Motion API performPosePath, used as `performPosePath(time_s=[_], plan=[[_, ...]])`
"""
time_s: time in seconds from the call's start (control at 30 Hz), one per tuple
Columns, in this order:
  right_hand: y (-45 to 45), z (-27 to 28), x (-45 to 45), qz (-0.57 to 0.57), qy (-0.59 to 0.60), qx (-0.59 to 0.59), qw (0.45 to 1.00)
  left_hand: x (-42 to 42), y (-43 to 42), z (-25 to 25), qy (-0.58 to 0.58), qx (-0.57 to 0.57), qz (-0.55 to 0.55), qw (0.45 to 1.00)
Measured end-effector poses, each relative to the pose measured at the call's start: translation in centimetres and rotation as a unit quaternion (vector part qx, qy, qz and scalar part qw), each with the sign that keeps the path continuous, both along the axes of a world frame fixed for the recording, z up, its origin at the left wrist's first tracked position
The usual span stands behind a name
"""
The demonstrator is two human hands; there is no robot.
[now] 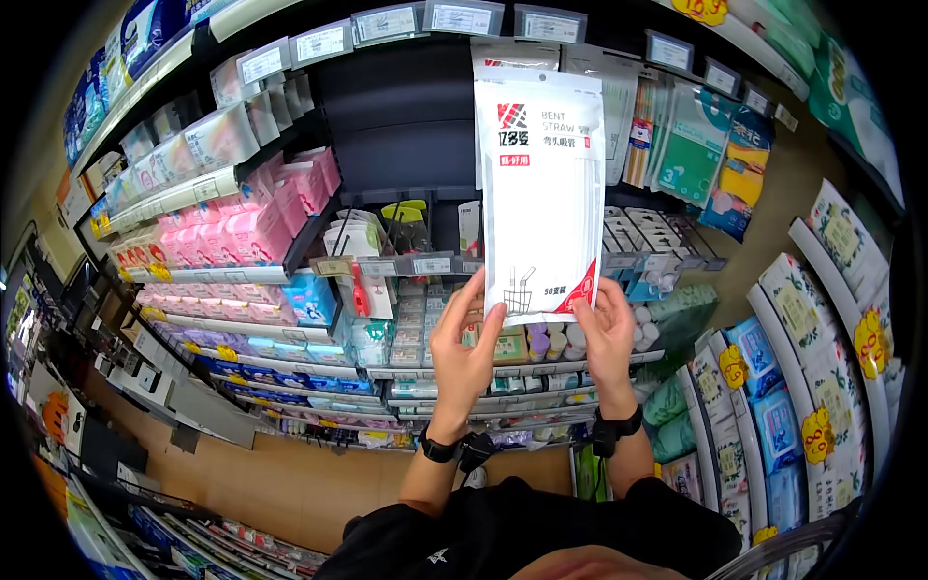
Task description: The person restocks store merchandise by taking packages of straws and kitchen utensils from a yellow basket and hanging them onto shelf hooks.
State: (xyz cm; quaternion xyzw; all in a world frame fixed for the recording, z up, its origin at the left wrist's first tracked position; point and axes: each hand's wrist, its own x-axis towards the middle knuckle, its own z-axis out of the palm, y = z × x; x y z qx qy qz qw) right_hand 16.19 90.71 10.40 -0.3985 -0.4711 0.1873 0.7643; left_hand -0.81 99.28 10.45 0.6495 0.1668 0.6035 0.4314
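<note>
The packet of straws (543,208) stands upright just right of the middle of the frame, printed front toward the camera. The left hand (460,348) and right hand (607,338) pinch its lower corners, thumbs on the front and the other fingers curled toward the back, with little gap between. Holding it well calls for a light, even grip on both corners, so the soft wrapper stays flat and the top does not flop; the thumbs are best kept off the print.

The fingertips behind the packet are hidden. It covers much of the white packet (491,55) behind it, and I cannot tell whether the two touch. Writing on the price labels (464,18), upper middle, is too small to read. The magazines (227,541), lower left, are cut off by the dark rim.
</note>
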Motion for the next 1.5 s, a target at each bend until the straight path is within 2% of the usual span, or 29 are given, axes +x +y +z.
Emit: performPosePath(time_s=[0.2,0.6,1.03,1.2,1.5], plan=[[3.9,1.3,1.3,-0.024,0.010,0.024,0.999,2.0,4.3,2.2,0.001,0.032,0.001,0.999],[7.0,2.4,2.5,-0.059,-0.009,0.037,0.997,4.2,8.4,2.7,-0.041,0.049,-0.011,0.998],[7.8,2.4,2.7,-0.066,-0.012,0.054,0.996,3.9,9.0,3.2,-0.023,0.048,-0.031,0.998],[7.5,1.9,2.7,-0.053,-0.008,0.042,0.998,3.8,9.2,2.6,-0.071,0.089,-0.024,0.993],[7.4,2.7,2.8,-0.057,-0.005,0.049,0.997,3.8,9.1,3.4,-0.069,0.069,-0.039,0.994]])
